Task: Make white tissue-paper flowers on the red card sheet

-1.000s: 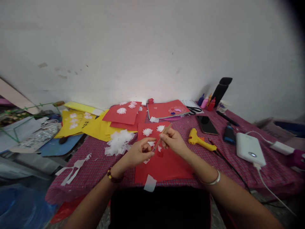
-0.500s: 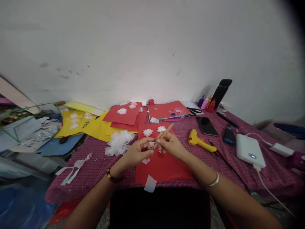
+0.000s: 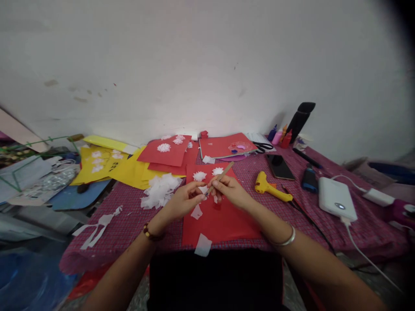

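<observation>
Over a red sheet (image 3: 227, 224) on the checked tablecloth, my right hand (image 3: 228, 190) is closed on a thin wooden stick (image 3: 226, 171), slanting down to the left. Beside the stick's lower end, my left hand (image 3: 186, 198) has its thumb and fingers pinched round something too small to make out. Two white paper flowers, the left one (image 3: 199, 176) and the right one (image 3: 217, 171), lie on the sheet's upper part. Loose white paper pieces rest below, one (image 3: 196, 212) near my left hand and another (image 3: 203, 245) at the sheet's front edge.
A white tissue pile (image 3: 160, 191) lies left, near yellow sheets (image 3: 129, 172) and red cards (image 3: 171, 157). To the right are a yellow glue gun (image 3: 271, 188), a phone (image 3: 280, 166), a white power bank (image 3: 337, 199) with cables, and small paint bottles (image 3: 277, 137). Black scissors (image 3: 264, 147) lie behind.
My fingers have shifted slightly at the stick's lower end, and the stick has tilted a little. The white piece below my left hand shows more fully. The whole view has shifted slightly.
</observation>
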The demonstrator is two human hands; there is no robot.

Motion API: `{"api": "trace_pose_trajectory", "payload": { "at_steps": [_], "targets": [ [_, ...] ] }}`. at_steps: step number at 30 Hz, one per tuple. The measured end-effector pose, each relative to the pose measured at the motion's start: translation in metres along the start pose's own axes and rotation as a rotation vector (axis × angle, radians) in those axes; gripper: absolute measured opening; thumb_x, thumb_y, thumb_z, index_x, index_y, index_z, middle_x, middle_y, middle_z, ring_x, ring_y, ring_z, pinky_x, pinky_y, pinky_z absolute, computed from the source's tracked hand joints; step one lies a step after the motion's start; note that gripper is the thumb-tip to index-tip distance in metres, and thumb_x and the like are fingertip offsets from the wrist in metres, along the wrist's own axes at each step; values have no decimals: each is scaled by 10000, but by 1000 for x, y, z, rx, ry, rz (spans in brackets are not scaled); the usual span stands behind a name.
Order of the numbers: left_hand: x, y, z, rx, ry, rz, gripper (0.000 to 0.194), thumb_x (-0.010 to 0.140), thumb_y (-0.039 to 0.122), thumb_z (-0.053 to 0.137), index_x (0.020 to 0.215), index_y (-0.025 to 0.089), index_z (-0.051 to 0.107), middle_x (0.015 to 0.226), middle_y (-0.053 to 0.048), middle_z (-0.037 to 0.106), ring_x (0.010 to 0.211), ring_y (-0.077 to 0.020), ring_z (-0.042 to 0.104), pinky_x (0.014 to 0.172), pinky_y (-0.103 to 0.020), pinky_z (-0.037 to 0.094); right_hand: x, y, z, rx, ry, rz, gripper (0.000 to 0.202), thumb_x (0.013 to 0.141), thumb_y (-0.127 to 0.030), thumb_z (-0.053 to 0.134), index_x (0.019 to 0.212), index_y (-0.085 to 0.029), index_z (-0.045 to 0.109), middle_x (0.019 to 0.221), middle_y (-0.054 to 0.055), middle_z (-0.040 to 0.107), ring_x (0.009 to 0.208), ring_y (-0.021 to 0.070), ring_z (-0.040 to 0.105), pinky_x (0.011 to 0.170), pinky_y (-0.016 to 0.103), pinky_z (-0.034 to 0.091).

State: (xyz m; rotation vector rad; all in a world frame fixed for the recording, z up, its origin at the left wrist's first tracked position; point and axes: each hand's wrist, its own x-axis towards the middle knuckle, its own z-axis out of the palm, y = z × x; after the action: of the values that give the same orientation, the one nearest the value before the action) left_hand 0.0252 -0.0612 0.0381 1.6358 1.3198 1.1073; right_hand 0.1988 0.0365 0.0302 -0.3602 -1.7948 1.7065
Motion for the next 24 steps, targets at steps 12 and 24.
{"api": "trace_pose_trajectory", "payload": {
  "at_steps": [12,24],
  "targets": [
    [-7,4,0,693,-304,-48,139,715,269,620,688,167,530,632,16,562,560,-114,468,513,-232,279,-3,3,0,-192,8,55,336,848,-485,581,843,-150,596,638,-4,597,453,79,519,428,202,399],
    [-8,4,-7,596,-405,-79,162,708,277,646,824,165,627,741,-8,657,646,-131,571,560,-215,354,-5,-6,3,-253,54,20,328,844,-484,568,742,-173,544,570,-15,566,461,86,505,437,199,383]
  ]
}}
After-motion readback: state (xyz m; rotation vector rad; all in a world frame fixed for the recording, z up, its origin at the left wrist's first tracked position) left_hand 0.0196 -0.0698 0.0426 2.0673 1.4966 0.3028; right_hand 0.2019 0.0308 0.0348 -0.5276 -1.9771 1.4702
